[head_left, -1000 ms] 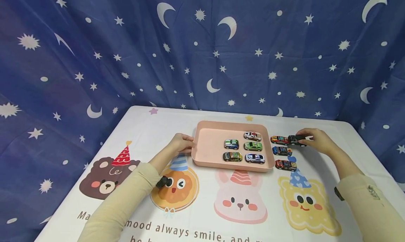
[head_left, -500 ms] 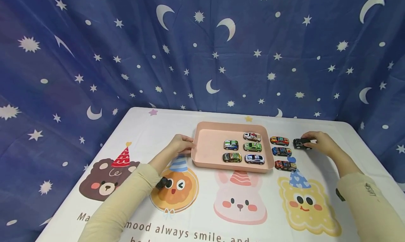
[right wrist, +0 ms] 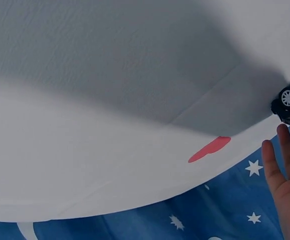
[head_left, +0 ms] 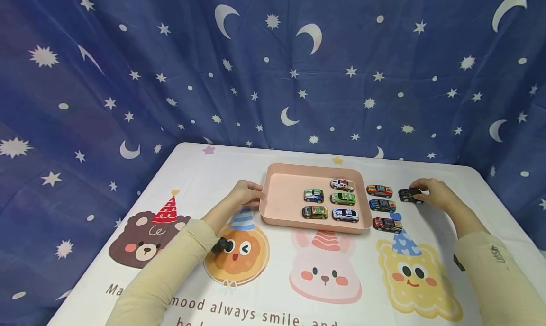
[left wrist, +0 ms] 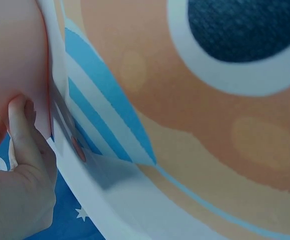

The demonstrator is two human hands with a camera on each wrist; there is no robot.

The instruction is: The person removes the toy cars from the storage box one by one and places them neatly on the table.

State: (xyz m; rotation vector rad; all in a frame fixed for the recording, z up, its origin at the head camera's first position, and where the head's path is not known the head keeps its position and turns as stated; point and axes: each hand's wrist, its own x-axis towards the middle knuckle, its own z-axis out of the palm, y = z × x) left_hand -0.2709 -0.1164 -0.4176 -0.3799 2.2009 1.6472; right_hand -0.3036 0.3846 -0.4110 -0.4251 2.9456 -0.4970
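My left hand [head_left: 244,193] pinches the left wall of a shallow pink tray [head_left: 277,217]; in the left wrist view the thumb and fingers [left wrist: 22,130] lie on either side of that wall. Several small toy cars, such as a green one [head_left: 343,199] and a white one [head_left: 346,215], stand in the tray's right half. To the right of the tray, my right hand [head_left: 434,194] holds a black toy car [head_left: 408,195] by its right end at the tabletop. Only part of that car shows in the right wrist view, above the fingers [right wrist: 287,150].
Between tray and right hand stand three toy cars in a column: a red-yellow one [head_left: 379,191], a blue one [head_left: 382,205] and a red-black one [head_left: 387,224]. A white printed cloth [head_left: 273,274] covers the table. A blue star-and-moon curtain [head_left: 256,70] hangs behind.
My right hand has drawn the black toy car a little to the right, away from the red-yellow car that it stood against. The left hand has stayed on the tray.
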